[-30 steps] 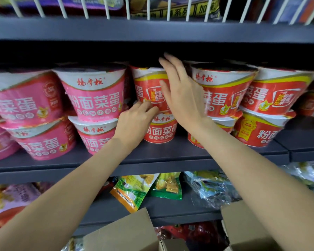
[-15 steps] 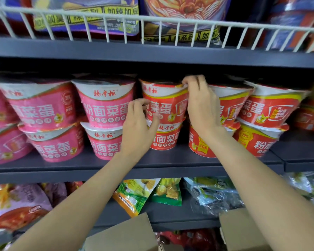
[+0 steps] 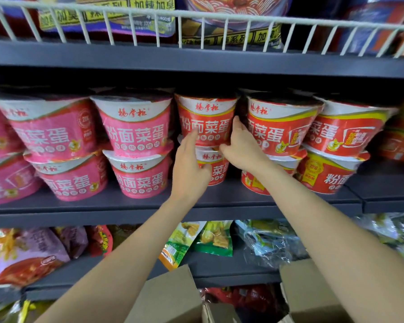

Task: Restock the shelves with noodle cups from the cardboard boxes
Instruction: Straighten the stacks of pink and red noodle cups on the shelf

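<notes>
An upper red noodle cup (image 3: 205, 117) sits stacked on a lower red noodle cup (image 3: 216, 170) in the middle of the grey shelf (image 3: 135, 206). My left hand (image 3: 190, 165) presses its fingers on the upper cup's front left, with the thumb across the lower cup. My right hand (image 3: 241, 148) cups the upper cup's right side, thumb under its base. Both hands clasp that cup between them. Pink noodle cups (image 3: 135, 129) stand stacked in twos to the left. More red cups (image 3: 280, 127) stand to the right.
Two open cardboard boxes show flaps at the bottom, one in the centre (image 3: 170, 297) and one at the right (image 3: 310, 292). Snack bags (image 3: 215, 238) lie on the shelf below. A white wire rail (image 3: 196, 17) fronts the shelf above, close over the cup tops.
Both hands slid down from the upper red cup's rim to its lower sides. The cup now faces front and sits straight on the one below.
</notes>
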